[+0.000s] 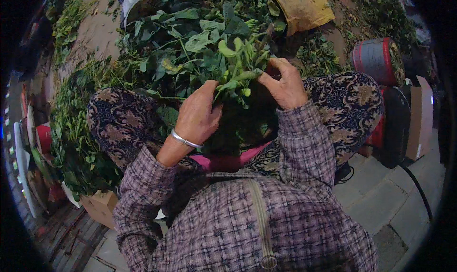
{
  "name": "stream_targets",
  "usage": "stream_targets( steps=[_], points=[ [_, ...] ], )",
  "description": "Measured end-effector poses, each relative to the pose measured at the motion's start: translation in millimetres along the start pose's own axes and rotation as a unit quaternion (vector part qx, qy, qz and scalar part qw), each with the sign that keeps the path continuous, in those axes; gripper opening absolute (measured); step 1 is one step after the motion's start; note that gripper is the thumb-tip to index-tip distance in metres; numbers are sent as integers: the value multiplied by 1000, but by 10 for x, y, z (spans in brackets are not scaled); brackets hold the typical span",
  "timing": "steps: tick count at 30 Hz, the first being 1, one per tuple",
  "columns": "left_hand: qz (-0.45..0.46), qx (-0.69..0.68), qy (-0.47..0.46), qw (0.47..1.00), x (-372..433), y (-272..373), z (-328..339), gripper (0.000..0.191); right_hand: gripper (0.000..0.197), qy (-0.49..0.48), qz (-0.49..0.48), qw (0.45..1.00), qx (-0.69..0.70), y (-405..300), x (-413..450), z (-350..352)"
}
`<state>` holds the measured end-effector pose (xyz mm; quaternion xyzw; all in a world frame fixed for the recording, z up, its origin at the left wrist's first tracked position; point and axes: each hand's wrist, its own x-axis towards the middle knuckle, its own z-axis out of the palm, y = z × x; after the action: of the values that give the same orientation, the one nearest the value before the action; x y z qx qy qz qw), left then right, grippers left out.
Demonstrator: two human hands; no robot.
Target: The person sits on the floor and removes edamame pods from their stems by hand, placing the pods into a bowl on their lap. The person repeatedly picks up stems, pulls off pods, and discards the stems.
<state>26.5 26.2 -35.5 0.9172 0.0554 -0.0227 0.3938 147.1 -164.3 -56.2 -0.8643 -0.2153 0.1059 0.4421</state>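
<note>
Between my knees I hold up a sprig of a bean plant [237, 54] with plump green pods. My right hand [284, 83] pinches its stem side between thumb and fingers. On the sprig's lower left, my left hand [200, 113], with a silver bangle [185, 140] at the wrist, has thumb and fingers closed around pods and a stalk; the fingertips are partly hidden. Just beyond lies a big heap of leafy bean plants [192, 33]. Below the hands, in shadow, a pink curved edge [221, 162] shows at my lap; what it belongs to is unclear.
A yellow woven sack [307, 8] and a whitish sack [134, 2] lie at the heap's far side. More plants [82, 129] are piled at left above a cardboard box [100, 206]. At right are a grey-and-red cylindrical container [373, 61], a cardboard carton [419, 118] and a black cable [417, 186].
</note>
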Motion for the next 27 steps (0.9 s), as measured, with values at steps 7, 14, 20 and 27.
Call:
stream_targets(
  steps=[7,14,20,27],
  points=[
    [-80,-325,-47,941,166,74,-124,15,26,-18,136,950,281,-265,50,-51],
    [-50,-311,-31,949,128,66,-146,16,38,-90,68,959,258,-184,42,30],
    [12,-58,12,998,192,60,-314,17,36,9,-17,984,178,-276,-8,100],
    [145,110,85,980,407,2,-467,20,34,1,-6,988,157,-249,-22,30]
  ],
)
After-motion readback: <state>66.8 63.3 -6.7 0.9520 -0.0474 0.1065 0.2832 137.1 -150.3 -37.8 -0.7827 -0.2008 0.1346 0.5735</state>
